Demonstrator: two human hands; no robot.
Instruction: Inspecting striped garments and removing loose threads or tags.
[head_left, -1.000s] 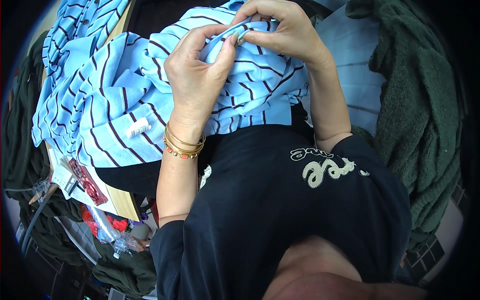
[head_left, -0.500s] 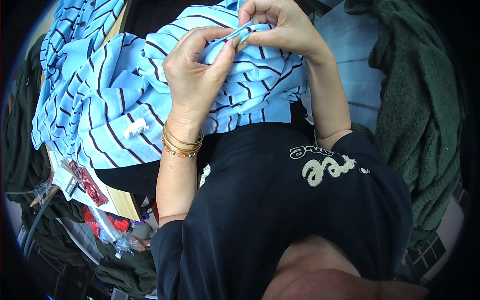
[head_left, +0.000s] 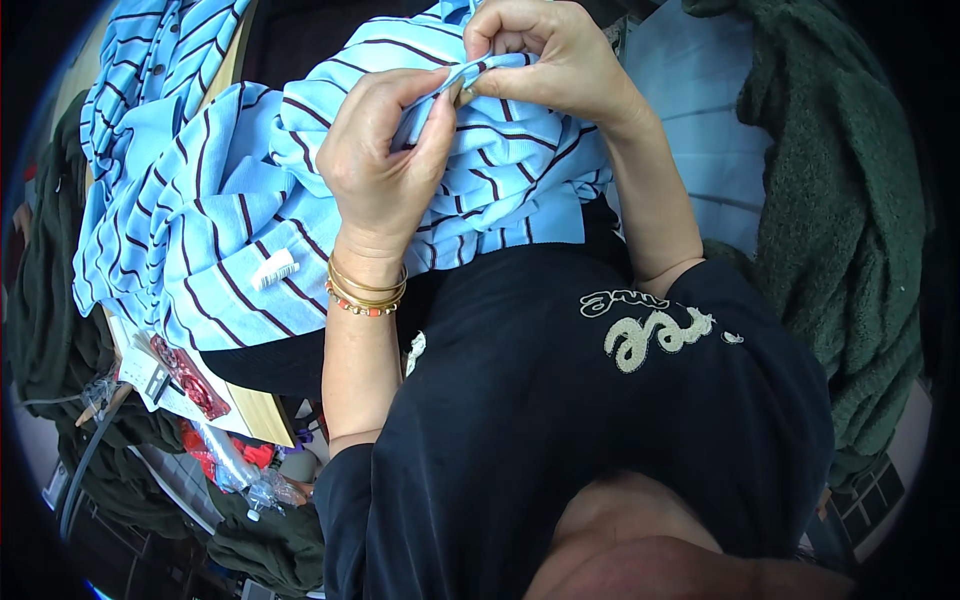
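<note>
A light blue knit garment with dark stripes (head_left: 500,190) lies bunched across my lap and over the table edge to the left. A raised fold of it is pinched between my left hand (head_left: 385,150) and my right hand (head_left: 555,60). Thumb and fingers of both hands press on the fold, their tips close together; whether something small sits between them is hidden. Gold bangles (head_left: 367,290) circle my left wrist. On the garment's left part a white label (head_left: 275,270) sticks out. A buttoned striped piece (head_left: 165,60) lies at the far left.
Dark green fleecy cloth (head_left: 830,220) hangs at the right beside a pale, light blue surface (head_left: 690,130). At the lower left are a wooden table corner (head_left: 265,415), a red patterned packet (head_left: 190,375), papers and a clear plastic bottle (head_left: 230,460).
Both hands have shifted slightly left with the pinched fold, and the left fingertips have moved a little lower along it. The grip on the garment stays.
</note>
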